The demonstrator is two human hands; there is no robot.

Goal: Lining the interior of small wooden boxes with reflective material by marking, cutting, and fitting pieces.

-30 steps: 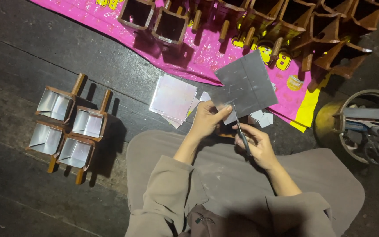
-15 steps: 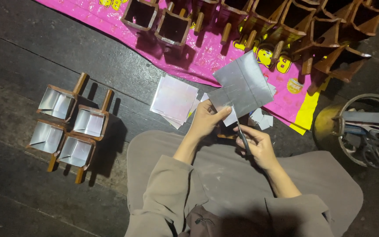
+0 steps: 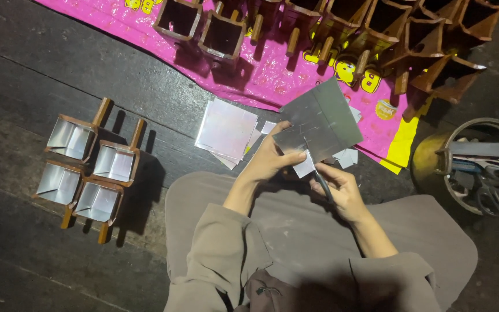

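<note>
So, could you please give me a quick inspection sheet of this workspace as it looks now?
Surface: dark wooden plank floor, partly covered by a pink printed plastic sheet.
Job's things: square silver foil sheet; thin dark cutting tool, type unclear.
Clutter: stack of silver foil squares; four foil-lined wooden box moulds; unlined wooden box moulds; round metal bucket of tools.
Hands: left hand grips the foil sheet; right hand holds the tool.
Cables: nothing seen.
Surroundings: person's beige-clad lap.
</note>
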